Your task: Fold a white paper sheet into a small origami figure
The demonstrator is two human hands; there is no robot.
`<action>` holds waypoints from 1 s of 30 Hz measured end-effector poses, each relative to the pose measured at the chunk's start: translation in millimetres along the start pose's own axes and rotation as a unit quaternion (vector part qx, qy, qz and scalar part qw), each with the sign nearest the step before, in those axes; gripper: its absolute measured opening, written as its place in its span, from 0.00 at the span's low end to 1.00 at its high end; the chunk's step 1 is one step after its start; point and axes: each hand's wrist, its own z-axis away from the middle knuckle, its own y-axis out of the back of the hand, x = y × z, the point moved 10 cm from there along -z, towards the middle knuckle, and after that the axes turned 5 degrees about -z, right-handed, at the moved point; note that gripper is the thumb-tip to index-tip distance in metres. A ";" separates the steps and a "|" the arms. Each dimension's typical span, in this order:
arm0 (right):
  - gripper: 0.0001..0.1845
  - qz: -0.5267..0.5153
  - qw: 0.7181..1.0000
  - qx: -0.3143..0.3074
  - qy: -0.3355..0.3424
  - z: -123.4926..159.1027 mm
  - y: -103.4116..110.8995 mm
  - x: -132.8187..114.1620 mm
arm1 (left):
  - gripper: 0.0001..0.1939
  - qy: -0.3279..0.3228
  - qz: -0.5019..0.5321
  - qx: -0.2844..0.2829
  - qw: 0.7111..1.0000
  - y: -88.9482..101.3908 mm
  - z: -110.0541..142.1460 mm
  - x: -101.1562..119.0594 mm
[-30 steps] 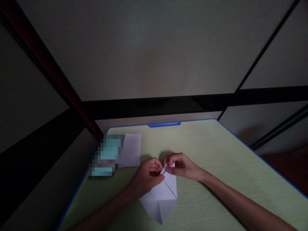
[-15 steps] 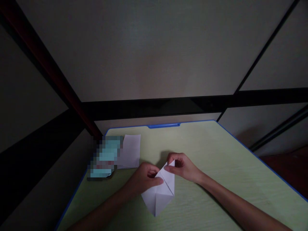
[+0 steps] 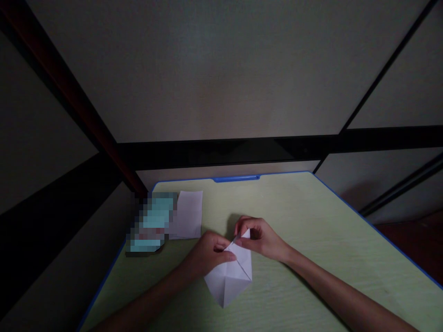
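A white sheet of folded paper [image 3: 228, 279] is held between my two hands, its lower end pointing toward me and creases running across its face. My left hand [image 3: 212, 256] pinches its left upper edge, thumb lying on top and fingers behind. At the upper right corner, my right hand [image 3: 259, 237] grips the paper between thumb and curled fingers. The fingertips behind the paper are partly hidden.
The pale table [image 3: 287, 198] has a blue rim and a blue handle piece [image 3: 236, 178] at its far edge. Left of my hands lie white paper [image 3: 187, 216] and a pixelated, phone-like object [image 3: 152, 223]. Panelled walls [image 3: 224, 78] stand behind.
The folded paper's lower tip has shifted left and slightly away from me, and its face lies flatter. My left hand has slid slightly down the edge; both hands keep their hold.
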 end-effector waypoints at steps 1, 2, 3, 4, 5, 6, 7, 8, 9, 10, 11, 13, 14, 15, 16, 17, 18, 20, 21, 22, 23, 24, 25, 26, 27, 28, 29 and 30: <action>0.07 0.003 1.000 0.003 0.004 -0.2 0.5 -0.5 | 0.04 -0.002 -0.001 0.001 1.000 -0.1 0.0 0.2; 0.07 0.007 1.000 0.005 0.008 -0.3 1.0 -1.0 | 0.04 -0.003 -0.002 0.002 1.000 -0.2 0.0 0.0; 0.07 0.011 1.000 0.007 0.011 -0.2 1.4 -1.4 | 0.05 -0.003 -0.005 0.004 1.000 -0.2 -0.1 -0.3; 0.07 0.015 1.000 0.008 0.012 0.0 1.8 -1.5 | 0.05 -0.004 -0.008 0.004 1.000 -0.2 -0.1 -0.5; 0.07 0.018 1.000 0.009 0.013 0.3 2.0 -1.5 | 0.05 -0.006 -0.011 0.004 1.000 -0.2 -0.1 -0.4; 0.07 0.022 1.000 0.009 0.012 0.7 2.2 -1.5 | 0.05 -0.010 -0.013 0.005 1.000 -0.1 -0.1 0.2; 0.06 0.024 1.000 0.008 0.012 1.0 2.2 -1.4 | 0.06 -0.015 -0.016 0.007 1.000 0.3 0.0 1.2; 0.06 0.026 1.000 0.008 0.012 1.3 2.2 -1.4 | 0.06 -0.021 -0.019 0.009 1.000 0.8 0.1 2.3; 0.06 0.027 1.000 0.007 0.012 1.5 2.1 -1.4 | 0.07 -0.025 -0.023 0.012 0.999 1.4 0.2 3.3; 0.06 0.028 1.000 0.007 0.013 1.5 2.1 -1.5 | 0.08 -0.028 -0.028 0.014 0.999 1.7 0.1 3.9; 0.06 0.028 0.999 0.008 0.014 1.5 2.2 -1.6 | 0.09 -0.030 -0.032 0.016 0.999 2.0 0.0 4.4; 0.06 0.028 0.999 0.010 0.014 1.4 2.6 -1.4 | 0.11 -0.032 -0.039 0.016 0.999 1.8 -0.6 4.7; 0.06 0.027 0.999 0.012 0.014 1.3 2.9 -1.4 | 0.11 -0.032 -0.043 0.017 0.998 1.7 -1.1 4.5; 0.06 0.027 0.999 0.013 0.015 1.2 3.3 -1.5 | 0.11 -0.032 -0.048 0.018 0.998 1.7 -1.5 4.4; 0.06 0.025 0.999 0.014 0.016 1.2 3.6 -1.7 | 0.11 -0.031 -0.053 0.020 0.998 1.9 -1.8 4.1; 0.07 0.024 0.999 0.015 0.017 1.2 3.9 -2.1 | 0.12 -0.030 -0.058 0.020 0.998 1.9 -2.1 3.9; 0.07 0.023 0.999 0.017 0.018 1.3 4.2 -2.5 | 0.12 -0.030 -0.064 0.021 0.997 1.9 -2.2 3.8; 0.07 0.021 0.999 0.019 0.019 1.3 4.3 -3.0 | 0.13 -0.036 -0.073 0.023 0.996 2.4 -2.0 4.8; 0.07 0.021 0.999 0.019 0.017 1.2 4.0 -2.8 | 0.13 -0.041 -0.077 0.025 0.996 2.7 -1.9 5.7; 0.07 0.019 1.000 0.019 0.015 1.2 3.7 -2.3 | 0.14 -0.045 -0.079 0.029 0.995 3.4 -1.7 6.6; 0.07 0.016 1.000 0.021 0.013 1.2 3.3 -1.8 | 0.14 -0.048 -0.080 0.033 0.995 4.0 -1.5 7.3; 0.07 0.009 1.000 0.025 0.010 1.1 3.5 -0.9 | 0.15 -0.048 -0.078 0.038 0.995 4.8 -1.4 7.5; 0.07 -0.006 0.999 0.035 0.008 1.0 4.7 0.0 | 0.15 -0.043 -0.073 0.044 0.995 5.8 -1.3 7.0; 0.06 -0.030 0.998 0.048 0.004 1.0 6.5 1.3 | 0.14 -0.038 -0.065 0.051 0.996 7.0 -1.1 6.6; 0.07 -0.063 0.996 0.063 -0.002 0.9 8.7 3.3 | 0.14 -0.034 -0.053 0.058 0.996 8.6 -0.8 6.5; 0.11 -0.100 0.992 0.079 -0.011 0.9 11.0 6.0 | 0.14 -0.031 -0.039 0.069 0.996 11.0 -0.2 6.7; 0.16 -0.139 0.986 0.093 -0.023 1.0 12.7 9.4 | 0.13 -0.028 -0.024 0.085 0.996 14.6 0.5 6.9; 0.20 -0.172 0.979 0.103 -0.038 1.1 13.4 13.2 | 0.12 -0.025 -0.010 0.106 0.994 19.5 1.5 7.1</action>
